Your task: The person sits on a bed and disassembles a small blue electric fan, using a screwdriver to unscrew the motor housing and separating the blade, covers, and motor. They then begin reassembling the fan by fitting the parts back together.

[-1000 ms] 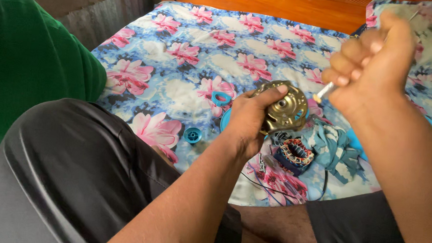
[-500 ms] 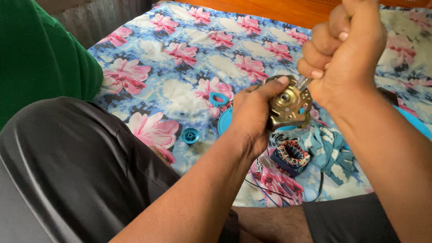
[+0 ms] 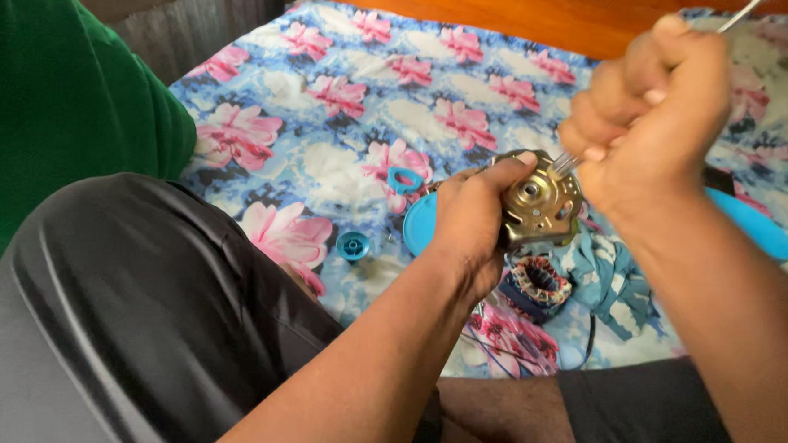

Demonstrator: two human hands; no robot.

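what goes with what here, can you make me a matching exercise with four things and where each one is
Things:
1. metal motor cover
2. thin metal tool
3. wound coil block
4. small blue knob

Places:
A. gripped in the fist of the right hand
B. lying alone on the flowered bedsheet, close to the dark-clothed knee
C. held up by the left hand
D. on the bed just below the raised cover, beside a crumpled blue cloth

Pairs: 1-C, 2-A, 3-D, 4-B
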